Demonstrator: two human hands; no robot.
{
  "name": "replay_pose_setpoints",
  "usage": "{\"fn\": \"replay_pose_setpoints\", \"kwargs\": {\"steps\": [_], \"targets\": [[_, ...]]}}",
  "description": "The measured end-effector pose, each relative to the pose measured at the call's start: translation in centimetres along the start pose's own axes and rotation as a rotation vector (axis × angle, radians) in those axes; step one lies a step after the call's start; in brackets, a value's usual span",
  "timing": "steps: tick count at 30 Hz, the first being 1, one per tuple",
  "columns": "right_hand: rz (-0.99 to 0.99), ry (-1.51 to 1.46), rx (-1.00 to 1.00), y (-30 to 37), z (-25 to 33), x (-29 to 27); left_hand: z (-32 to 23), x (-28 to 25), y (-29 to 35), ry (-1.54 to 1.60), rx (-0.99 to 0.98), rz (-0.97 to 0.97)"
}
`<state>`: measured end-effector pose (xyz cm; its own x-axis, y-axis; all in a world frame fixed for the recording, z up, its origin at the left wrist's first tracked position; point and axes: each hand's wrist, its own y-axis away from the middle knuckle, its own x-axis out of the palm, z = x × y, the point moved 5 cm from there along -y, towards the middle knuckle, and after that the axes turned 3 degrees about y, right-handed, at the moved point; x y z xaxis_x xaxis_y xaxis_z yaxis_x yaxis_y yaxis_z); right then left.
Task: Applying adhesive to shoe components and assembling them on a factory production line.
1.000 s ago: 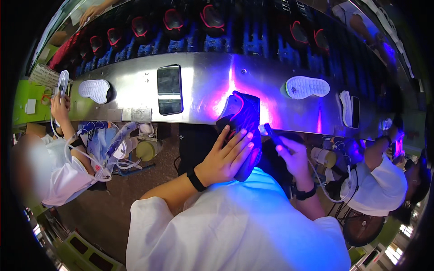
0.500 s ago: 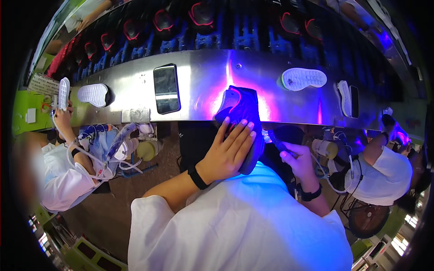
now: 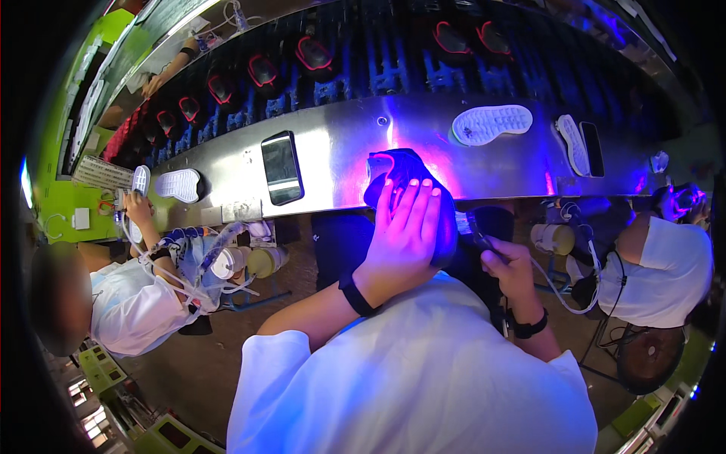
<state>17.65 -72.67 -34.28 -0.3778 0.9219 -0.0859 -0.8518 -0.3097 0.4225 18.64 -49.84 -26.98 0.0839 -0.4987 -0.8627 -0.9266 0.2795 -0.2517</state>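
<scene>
My left hand (image 3: 399,246) lies along a dark shoe (image 3: 445,236) with red trim at its collar and holds it at the table's near edge. Its fingers stretch over the shoe's side; the thumb is hidden. Purple-pink light falls on both. Just right of the shoe, my right hand (image 3: 511,266) is closed round the dark handle of a brush (image 3: 478,237), whose pale bristle end points toward the shoe. I cannot tell whether the bristles touch it.
Across the metal table (image 3: 340,159) lie a phone (image 3: 282,168), white shoe soles (image 3: 493,124) and another phone (image 3: 592,149). Behind runs a dark conveyor rack (image 3: 386,60) carrying several red-trimmed shoes. Co-workers sit at left (image 3: 136,303) and right (image 3: 658,265), near hoses and pots.
The view has shifted. The shoe has tipped closer to me, with my left hand still on it. My right hand remains beside it, and the brush end now shows more clearly.
</scene>
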Motion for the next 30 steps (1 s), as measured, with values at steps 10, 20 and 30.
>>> {"fn": "replay_pose_setpoints", "kwargs": {"steps": [10, 20, 30], "targets": [[-0.072, -0.181, 0.033, 2.5, 0.4, -0.8, -1.1, 0.5, -5.2, -0.071, -0.067, -0.06], [-0.286, 0.38, -0.162, -0.4, 8.0, -4.7, 0.9, 0.3, -9.8, 0.079, -0.096, -0.044], [-0.353, 0.435, -0.445, -7.7, 9.8, -3.9, 6.5, -0.9, -11.6, 0.052, -0.149, -0.002]]}}
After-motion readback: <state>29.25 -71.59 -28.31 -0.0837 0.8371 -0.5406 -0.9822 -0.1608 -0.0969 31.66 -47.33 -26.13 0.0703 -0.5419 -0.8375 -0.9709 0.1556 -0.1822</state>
